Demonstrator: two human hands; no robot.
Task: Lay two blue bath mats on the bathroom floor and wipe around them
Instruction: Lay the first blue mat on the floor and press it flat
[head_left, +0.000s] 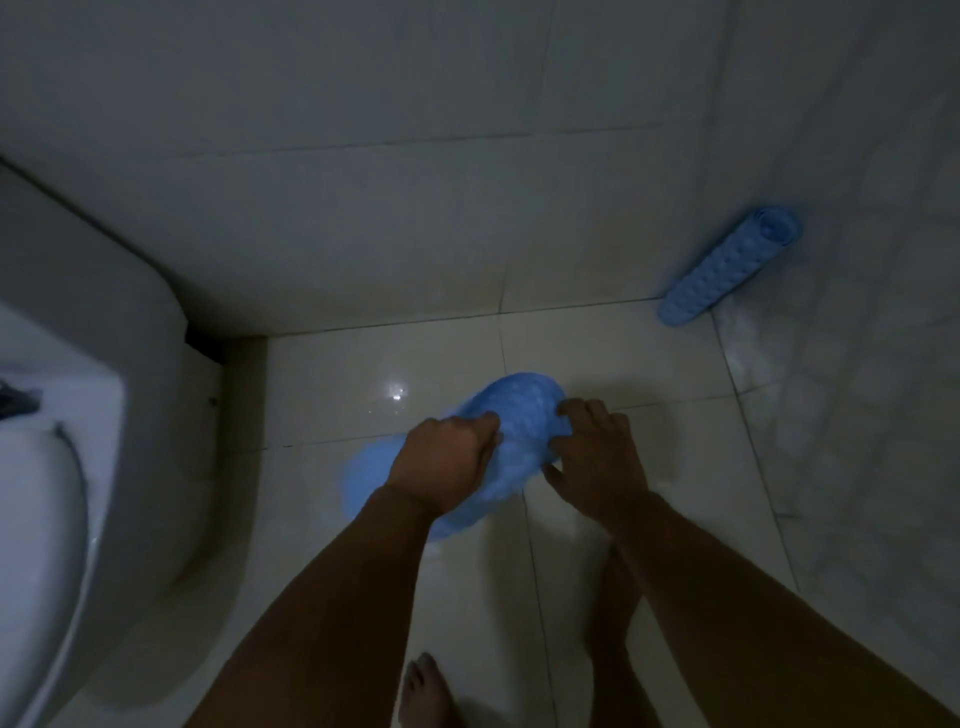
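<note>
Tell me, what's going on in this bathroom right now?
A person bends over the tiled floor beside the toilet. The left hand and right hand both grip a blue bath mat, still curled and not yet flat. A second blue mat stands rolled up against the wall in the far right corner, untouched. A bare foot shows below.

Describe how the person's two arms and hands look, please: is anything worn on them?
Both forearms are bare all the way to the lower edge of the picture; no sleeve shows. The left hand and the right hand have no glove. I can make out no watch, bracelet or ring, though the light is dim and the picture is soft, so a thin ring might escape notice.
</note>
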